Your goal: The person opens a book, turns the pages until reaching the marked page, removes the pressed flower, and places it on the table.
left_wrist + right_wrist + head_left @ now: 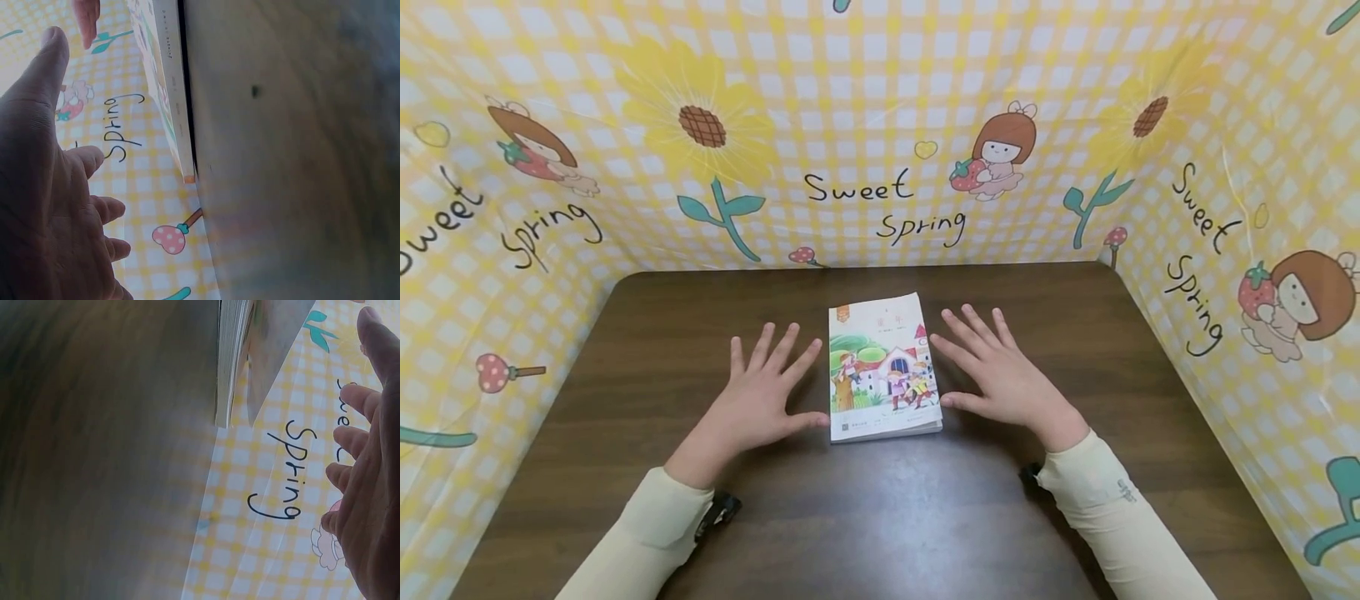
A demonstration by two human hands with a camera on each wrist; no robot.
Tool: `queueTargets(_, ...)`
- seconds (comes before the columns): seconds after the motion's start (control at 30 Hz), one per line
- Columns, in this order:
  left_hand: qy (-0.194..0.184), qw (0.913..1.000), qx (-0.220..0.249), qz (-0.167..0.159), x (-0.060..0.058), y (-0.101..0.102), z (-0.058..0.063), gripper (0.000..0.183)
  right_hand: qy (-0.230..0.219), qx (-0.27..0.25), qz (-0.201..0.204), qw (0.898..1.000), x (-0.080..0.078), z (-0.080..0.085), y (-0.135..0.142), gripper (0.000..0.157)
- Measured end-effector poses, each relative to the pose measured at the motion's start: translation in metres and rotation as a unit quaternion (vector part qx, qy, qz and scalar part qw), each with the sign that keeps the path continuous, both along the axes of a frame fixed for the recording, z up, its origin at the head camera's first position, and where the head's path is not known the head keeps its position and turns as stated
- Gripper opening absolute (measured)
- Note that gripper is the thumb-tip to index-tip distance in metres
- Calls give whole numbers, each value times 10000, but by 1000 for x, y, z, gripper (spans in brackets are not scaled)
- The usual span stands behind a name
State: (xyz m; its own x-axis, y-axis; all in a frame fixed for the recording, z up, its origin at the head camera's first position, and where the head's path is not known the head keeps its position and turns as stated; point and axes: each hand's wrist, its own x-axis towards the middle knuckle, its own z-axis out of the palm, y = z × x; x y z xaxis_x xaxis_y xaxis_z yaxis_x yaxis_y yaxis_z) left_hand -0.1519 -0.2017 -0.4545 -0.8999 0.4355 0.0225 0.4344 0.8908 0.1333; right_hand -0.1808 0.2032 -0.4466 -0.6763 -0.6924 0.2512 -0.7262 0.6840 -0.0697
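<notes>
A paperback book (885,367) with an illustrated cover of children and a house lies face up on the dark wooden table. Its cover lifts a little along the right side, and the page edges (232,362) show in the right wrist view. To the left of the book my left hand (762,400) is spread, palm down, its thumb tip close by the lower left edge. My right hand (1000,371) spreads its fingers on the other side, with the thumb near the right edge. Neither hand grips anything. The left wrist view shows the book's spine (175,87).
Around the table (880,517) stands a yellow checked cloth (865,100) printed with flowers, girls and lettering, at the back and both sides. Dark straps (718,512) sit at both wrists, by the cream sleeves (640,533).
</notes>
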Motion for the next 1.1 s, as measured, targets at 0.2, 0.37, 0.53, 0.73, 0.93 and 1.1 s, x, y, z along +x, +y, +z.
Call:
queueTargets(0.2,36,9999,-73,-131,4,13,-2,114,-146,129,199,9996,2,-1,-6,90)
queueTargets(0.37,-2,9996,-12,-273,7,26,-2,112,-260,173,423,9986,3,-2,-12,89)
queueTargets(0.53,-85,9992,51,-384,9,40,0,112,-363,228,595,9973,5,-5,-18,89)
queueTargets(0.73,-87,9989,73,-456,9,54,0,110,-435,269,673,9964,8,-6,-24,91)
queueTargets(0.93,-122,9987,57,-482,11,66,-3,108,-542,451,664,9953,10,-6,-29,90)
queueTargets(1.1,-174,9985,151,-488,13,75,-5,105,-657,593,725,9934,12,-5,-30,83)
